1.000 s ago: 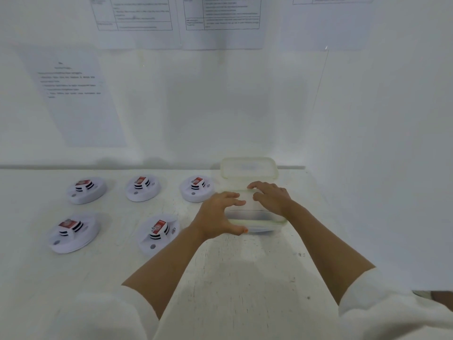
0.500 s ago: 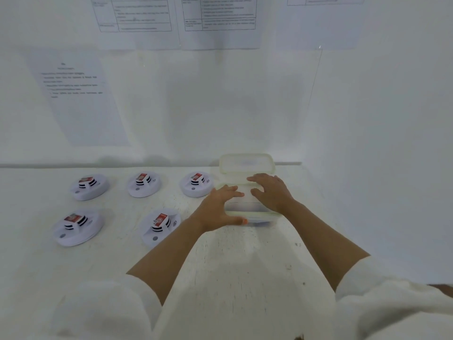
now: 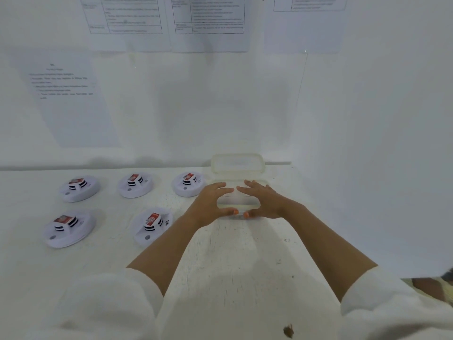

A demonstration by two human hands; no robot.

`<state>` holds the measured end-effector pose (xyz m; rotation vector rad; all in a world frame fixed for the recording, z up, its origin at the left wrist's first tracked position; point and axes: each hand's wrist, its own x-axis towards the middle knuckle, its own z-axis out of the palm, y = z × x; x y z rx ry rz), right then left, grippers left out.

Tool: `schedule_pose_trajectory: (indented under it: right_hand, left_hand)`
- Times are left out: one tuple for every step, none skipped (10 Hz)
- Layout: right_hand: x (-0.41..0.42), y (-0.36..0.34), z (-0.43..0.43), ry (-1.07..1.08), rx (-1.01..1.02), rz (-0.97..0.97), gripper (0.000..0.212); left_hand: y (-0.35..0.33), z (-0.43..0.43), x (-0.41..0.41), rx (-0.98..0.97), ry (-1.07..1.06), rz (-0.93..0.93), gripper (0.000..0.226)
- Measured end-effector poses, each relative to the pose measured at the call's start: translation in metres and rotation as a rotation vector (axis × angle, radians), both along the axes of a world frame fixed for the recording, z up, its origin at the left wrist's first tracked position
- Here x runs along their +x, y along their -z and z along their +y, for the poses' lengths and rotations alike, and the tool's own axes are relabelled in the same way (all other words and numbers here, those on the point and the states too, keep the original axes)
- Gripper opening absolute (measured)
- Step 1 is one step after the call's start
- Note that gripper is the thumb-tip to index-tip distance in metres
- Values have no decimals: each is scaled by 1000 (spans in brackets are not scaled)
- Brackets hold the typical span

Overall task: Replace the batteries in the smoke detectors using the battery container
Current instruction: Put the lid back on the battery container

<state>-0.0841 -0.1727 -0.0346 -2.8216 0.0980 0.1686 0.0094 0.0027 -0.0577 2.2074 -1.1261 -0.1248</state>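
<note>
Head view, starting at the left of your white bench (image 3: 232, 256): five white round plastic smoke detectors (image 3: 69, 229) lie in two rows, three along the back edge and two nearer you. Each carries a red-labelled block battery (image 3: 152, 220) on its top. None of them touches another.

Just right of the back row's last detector, your left hand (image 3: 210, 204) arches over the clear rectangular plastic battery container (image 3: 237, 201). Its fingers are stretched out straight across the top and its thumb tip is at the near wall; it is released, not clenched. The container sits toward the back right corner of the bench. What it holds is too blurred to make out.

Your right hand (image 3: 263, 202) mirrors the left from the other side, fingers likewise straight, thumb at the near wall, the two thumb tips close together.

Behind the container, at the back edge, rests its clear plastic lid (image 3: 237, 163).
</note>
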Motion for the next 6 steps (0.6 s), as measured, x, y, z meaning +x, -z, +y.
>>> schedule_pose_trajectory:
  right_hand:
    - [6,2,-6,1,-2,-9,78]
    - [11,2,-8,-5,-11,-9,78]
    - [15,2,-12,-17,-22,-12,78]
    - [13,1,-12,-32,-42,-10,78]
    - [6,2,-14,-28,-23,-73,82]
    - [-15,-3,-10,18,-2,-176,85]
  left_hand:
    - [5,-4,6,-33,-8,-9,62]
    - [8,-6,11,-61,-18,-5,62]
    - [9,-9,14,-67,-24,5,62]
    - [8,-7,11,-71,-27,28,62]
    - [6,-7,8,-88,-46,58,65]
    - [2,1,-8,-163,-121,-1,62]
